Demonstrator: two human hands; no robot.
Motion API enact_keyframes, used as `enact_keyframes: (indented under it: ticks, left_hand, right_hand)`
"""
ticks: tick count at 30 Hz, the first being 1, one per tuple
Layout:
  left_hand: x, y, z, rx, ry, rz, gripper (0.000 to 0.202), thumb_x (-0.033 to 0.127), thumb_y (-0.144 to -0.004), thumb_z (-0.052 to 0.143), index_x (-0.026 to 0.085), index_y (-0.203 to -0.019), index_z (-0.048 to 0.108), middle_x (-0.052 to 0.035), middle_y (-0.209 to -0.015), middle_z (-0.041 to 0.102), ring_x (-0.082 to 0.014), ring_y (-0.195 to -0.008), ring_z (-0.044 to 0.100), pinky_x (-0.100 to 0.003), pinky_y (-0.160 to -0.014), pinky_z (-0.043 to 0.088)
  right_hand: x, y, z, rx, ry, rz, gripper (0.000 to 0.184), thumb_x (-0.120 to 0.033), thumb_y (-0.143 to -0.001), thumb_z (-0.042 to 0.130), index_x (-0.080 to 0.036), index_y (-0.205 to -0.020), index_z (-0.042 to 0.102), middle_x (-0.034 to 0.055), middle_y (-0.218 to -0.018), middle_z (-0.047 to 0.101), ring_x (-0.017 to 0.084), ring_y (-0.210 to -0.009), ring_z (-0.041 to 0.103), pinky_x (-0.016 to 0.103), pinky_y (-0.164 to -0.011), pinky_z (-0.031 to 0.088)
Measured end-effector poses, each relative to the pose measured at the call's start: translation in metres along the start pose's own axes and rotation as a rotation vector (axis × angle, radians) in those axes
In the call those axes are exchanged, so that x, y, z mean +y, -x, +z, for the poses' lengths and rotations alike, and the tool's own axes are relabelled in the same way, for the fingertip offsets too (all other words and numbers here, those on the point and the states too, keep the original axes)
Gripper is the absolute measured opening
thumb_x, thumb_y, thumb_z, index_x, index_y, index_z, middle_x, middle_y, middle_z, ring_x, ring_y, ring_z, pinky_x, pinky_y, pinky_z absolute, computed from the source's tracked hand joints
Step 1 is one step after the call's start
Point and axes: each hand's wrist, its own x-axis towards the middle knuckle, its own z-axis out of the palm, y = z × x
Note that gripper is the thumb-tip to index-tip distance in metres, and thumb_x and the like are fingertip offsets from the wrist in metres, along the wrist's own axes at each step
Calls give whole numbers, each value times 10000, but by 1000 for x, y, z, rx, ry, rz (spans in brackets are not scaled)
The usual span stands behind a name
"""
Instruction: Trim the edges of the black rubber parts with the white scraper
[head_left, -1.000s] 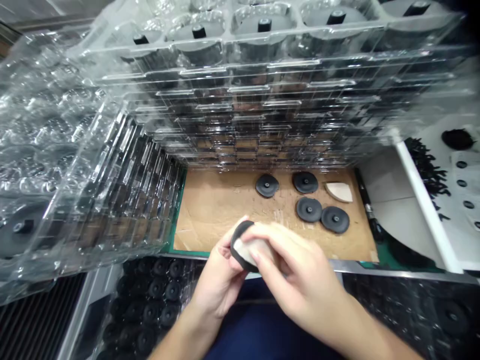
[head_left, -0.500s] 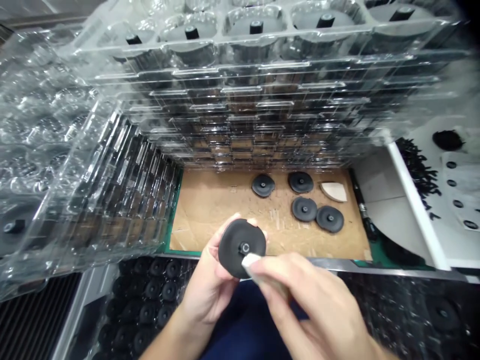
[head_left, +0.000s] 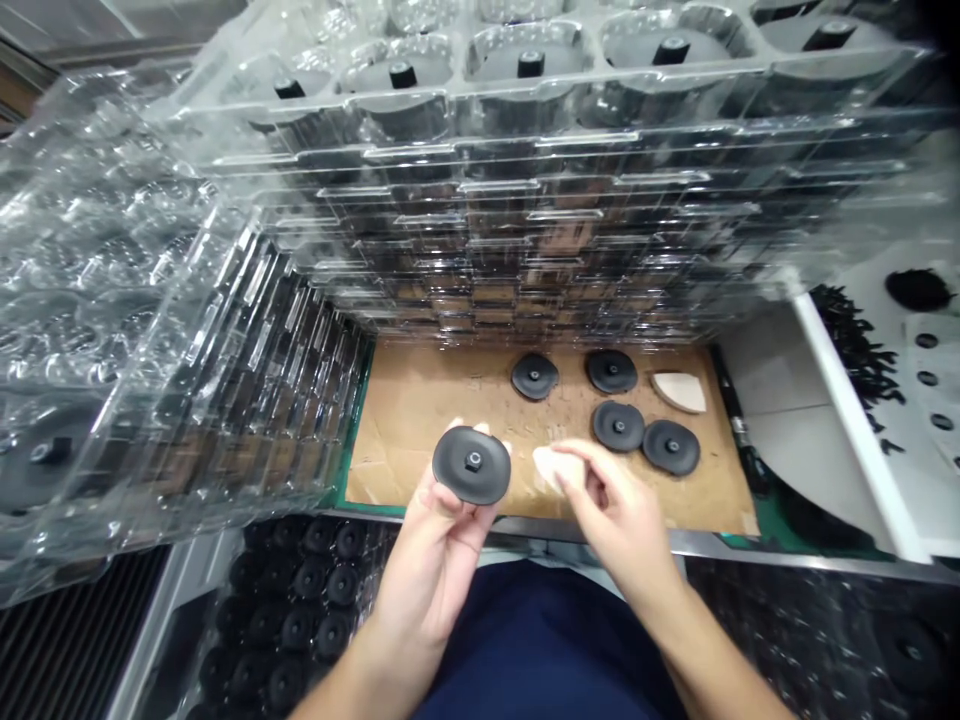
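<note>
My left hand (head_left: 435, 560) holds a round black disc (head_left: 472, 465) by its rim, its face with a small centre hub turned up toward me. My right hand (head_left: 615, 510) is closed in a pinch on a small white wedge-shaped pad (head_left: 551, 465), held just right of the disc and apart from it. Both hands hover over the near edge of a brown cardboard sheet (head_left: 420, 410). Several more black discs (head_left: 618, 425) lie on the cardboard beyond my right hand, with a second white wedge pad (head_left: 679, 392) beside them.
Tall stacks of clear plastic trays (head_left: 525, 200) holding black parts wall in the back, and more stacks (head_left: 150, 330) the left. A tray of black discs (head_left: 300, 590) sits low at left. A white bin (head_left: 862, 400) with black small parts stands at right.
My right hand has pulled the white pad off the disc's face and moved right. The left hand has lifted the disc slightly and turned its hub face up.
</note>
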Motion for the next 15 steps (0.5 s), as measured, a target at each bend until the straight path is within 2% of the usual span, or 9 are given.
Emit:
enact_keyframes:
  ticks: [3, 6, 9, 12, 15]
  left_hand:
    - [2, -2, 1, 6, 11, -8, 541, 289, -584, 834, 291, -1100, 674, -5, -1062, 717, -207, -1020, 660, -291, -908, 529]
    - [1, -4, 0, -4, -1, 3, 492, 266, -617, 816, 275, -1089, 679, -17, -1071, 715, -199, -1031, 652, -299, -911, 529]
    - [-1, -3, -1, -35, -42, 8, 455, 244, -640, 802, 265, -1079, 683, -22, -1097, 709, -194, -1037, 645, -283, -885, 541]
    - [-3, -2, 1, -87, -65, 28, 449, 226, -633, 806, 264, -1065, 688, -22, -1087, 714, -156, -973, 658, -216, -822, 548]
    - [-5, -2, 0, -94, -91, 50, 430, 186, -647, 793, 270, -1056, 690, -19, -1085, 713, -132, -931, 661, -178, -781, 544]
  right_hand:
    - [32, 14, 17, -98, -9, 18, 186, -277, -850, 546, -186, -923, 691, 50, -875, 732, 185, -757, 675, 272, -664, 537]
    - [32, 20, 15, -140, -19, 40, 178, -273, -834, 563, -192, -916, 698, 39, -835, 737, 171, -668, 666, 261, -598, 532]
    - [-1, 10, -6, -85, -62, 24, 202, -283, -875, 537, -207, -1020, 656, 44, -968, 717, 158, -763, 664, 236, -628, 525]
    - [-44, -3, -23, -42, -74, -205, 184, -218, -890, 528, -199, -1035, 639, 37, -954, 706, 134, -768, 645, 212, -651, 504]
    - [-67, -13, -25, -165, -25, -353, 177, -134, -879, 512, -167, -982, 652, 33, -872, 705, 120, -728, 639, 209, -673, 492]
